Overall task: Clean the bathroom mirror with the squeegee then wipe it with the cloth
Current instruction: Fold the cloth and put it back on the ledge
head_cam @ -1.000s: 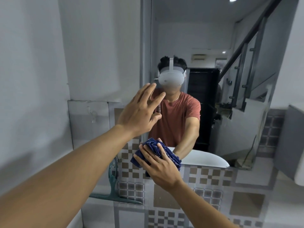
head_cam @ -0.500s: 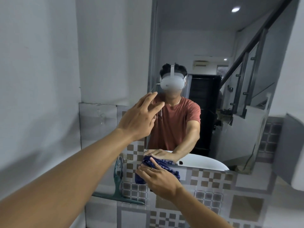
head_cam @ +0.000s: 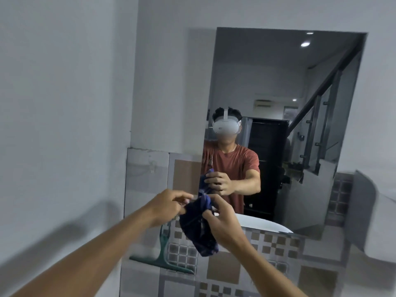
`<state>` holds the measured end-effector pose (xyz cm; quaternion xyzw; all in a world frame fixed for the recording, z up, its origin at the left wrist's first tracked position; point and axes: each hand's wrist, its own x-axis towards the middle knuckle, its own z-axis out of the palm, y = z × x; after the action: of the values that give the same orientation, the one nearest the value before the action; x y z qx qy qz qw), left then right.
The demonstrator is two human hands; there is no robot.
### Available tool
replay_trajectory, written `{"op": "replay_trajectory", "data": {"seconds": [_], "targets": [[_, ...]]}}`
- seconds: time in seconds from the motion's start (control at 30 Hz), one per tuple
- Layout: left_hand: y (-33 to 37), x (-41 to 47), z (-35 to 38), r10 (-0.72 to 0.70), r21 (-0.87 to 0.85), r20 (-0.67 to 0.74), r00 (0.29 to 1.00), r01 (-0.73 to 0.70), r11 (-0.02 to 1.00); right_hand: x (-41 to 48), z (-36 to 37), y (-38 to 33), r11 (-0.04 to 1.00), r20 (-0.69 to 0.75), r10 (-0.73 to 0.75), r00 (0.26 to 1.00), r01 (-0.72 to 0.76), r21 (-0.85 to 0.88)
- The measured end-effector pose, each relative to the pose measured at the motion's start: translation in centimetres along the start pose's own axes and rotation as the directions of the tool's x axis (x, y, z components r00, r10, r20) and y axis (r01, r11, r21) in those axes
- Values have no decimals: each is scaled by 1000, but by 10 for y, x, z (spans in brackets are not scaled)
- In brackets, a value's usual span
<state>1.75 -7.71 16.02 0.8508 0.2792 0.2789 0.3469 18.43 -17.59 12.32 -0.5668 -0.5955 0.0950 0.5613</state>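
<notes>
A dark blue cloth [head_cam: 199, 228] hangs in front of the tiled wall, just below the mirror's lower left corner. My left hand [head_cam: 167, 205] pinches its upper left edge. My right hand [head_cam: 220, 221] grips its right side. The tall rectangular mirror [head_cam: 278, 93] is fixed to the wall ahead and reflects me holding the cloth. The green squeegee [head_cam: 165, 256] leans upright against the patterned tiles, below my left hand and left of the cloth; its blade rests on a ledge.
A plain white wall runs along the left. Patterned brown and grey tiles [head_cam: 274, 243] cover the wall under the mirror. A blurred grey object [head_cam: 368, 213] sticks out at the right edge. The mirror reflects a staircase railing and a dark door.
My left hand came down off the mirror's left edge and took hold of the cloth. My right hand lifted the cloth off the glass; it now hangs between both hands. The view tilted upward.
</notes>
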Motion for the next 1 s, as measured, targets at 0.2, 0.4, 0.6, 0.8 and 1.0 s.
{"op": "replay_trajectory", "data": {"seconds": [0.2, 0.4, 0.6, 0.8, 1.0], "targets": [[3, -18, -13, 27, -21, -115, 993, -30, 999, 4, -10, -33, 979, 88, 8, 996, -26, 204], [17, -18, -42, 67, 59, -316, 946, -51, 997, 19, -7, -55, 991, 142, -58, 988, 39, 131], [22, -13, -73, 126, 146, -446, 886, -67, 987, 55, 13, -61, 991, 114, -109, 988, 99, 91], [11, 6, -106, 127, 144, -489, 863, -64, 988, 102, 37, -66, 978, 84, -178, 980, 186, -94], [7, 41, -128, 148, 151, -633, 760, -67, 986, 155, 56, -81, 811, 96, -374, 923, 375, -448]]}}
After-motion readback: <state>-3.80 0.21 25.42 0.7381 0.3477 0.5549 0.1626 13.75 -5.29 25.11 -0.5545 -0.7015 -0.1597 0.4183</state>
